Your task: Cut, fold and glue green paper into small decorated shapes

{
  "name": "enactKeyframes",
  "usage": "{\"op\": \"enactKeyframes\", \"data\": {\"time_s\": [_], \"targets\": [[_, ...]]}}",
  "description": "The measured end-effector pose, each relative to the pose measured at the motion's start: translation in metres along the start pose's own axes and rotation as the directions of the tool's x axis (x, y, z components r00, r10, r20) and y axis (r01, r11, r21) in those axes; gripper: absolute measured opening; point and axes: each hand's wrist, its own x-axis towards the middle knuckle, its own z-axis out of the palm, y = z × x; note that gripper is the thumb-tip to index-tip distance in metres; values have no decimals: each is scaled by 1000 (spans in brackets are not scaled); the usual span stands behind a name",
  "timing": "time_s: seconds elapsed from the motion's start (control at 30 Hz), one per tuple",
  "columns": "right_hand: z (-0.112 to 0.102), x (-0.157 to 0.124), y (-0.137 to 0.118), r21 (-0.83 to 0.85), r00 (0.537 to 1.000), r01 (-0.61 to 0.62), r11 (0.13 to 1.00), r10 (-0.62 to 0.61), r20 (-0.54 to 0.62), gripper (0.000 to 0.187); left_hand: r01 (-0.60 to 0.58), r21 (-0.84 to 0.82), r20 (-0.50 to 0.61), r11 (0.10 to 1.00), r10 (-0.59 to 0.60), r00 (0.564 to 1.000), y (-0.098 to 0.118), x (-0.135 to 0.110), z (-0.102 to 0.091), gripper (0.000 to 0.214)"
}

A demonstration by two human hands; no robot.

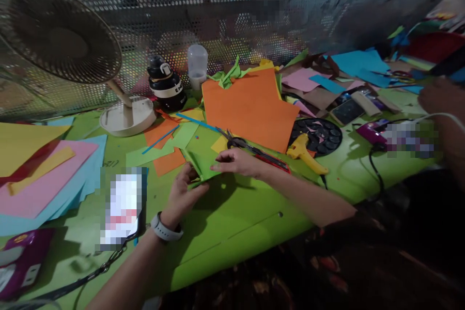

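Observation:
A folded piece of green paper (206, 163) is held between my two hands, just above the table. My left hand (184, 189), with a pale watch band at the wrist, grips its left and lower edge between thumb and fingers. At its right edge, the fingers of my right hand (236, 162) pinch the paper. Dark-handled scissors (238, 142) lie just beyond my right hand. Orange paper pieces (169, 162) and light green paper strips (145, 155) lie to the left of the folded paper.
A large orange sheet (247, 106) and a yellow glue gun (307, 152) lie beyond my right arm. At left are a fan (127, 116), coloured sheets (51, 184) and a phone (123, 208). A black bottle (167, 87) stands behind. Another person's hand (438, 99) is at far right.

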Motion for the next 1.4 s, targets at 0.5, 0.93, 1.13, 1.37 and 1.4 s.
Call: {"op": "enactKeyframes", "data": {"time_s": [0.5, 0.93, 1.13, 1.37, 1.4], "targets": [[8, -2, 5, -395, 934, 200, 897, -296, -199, 38, 188, -248, -59, 951, -208, 976, -5, 8, -7, 21], [15, -4, 2, -456, 917, 230, 860, -348, -194, 38, 249, -103, 98, 963, -240, 966, -6, 3, -9, 19], [15, -5, 2, -460, 908, 249, 852, -370, -194, 39, 245, -92, 56, 965, -241, 969, -7, 4, -10, 18], [14, -4, 4, -436, 908, 266, 860, -375, -187, 40, 212, -48, 21, 976, -211, 977, -10, 4, -12, 19], [14, -4, 5, -425, 905, 280, 861, -384, -182, 41, 209, -38, 31, 977, -208, 978, -9, 4, -12, 19]]}}
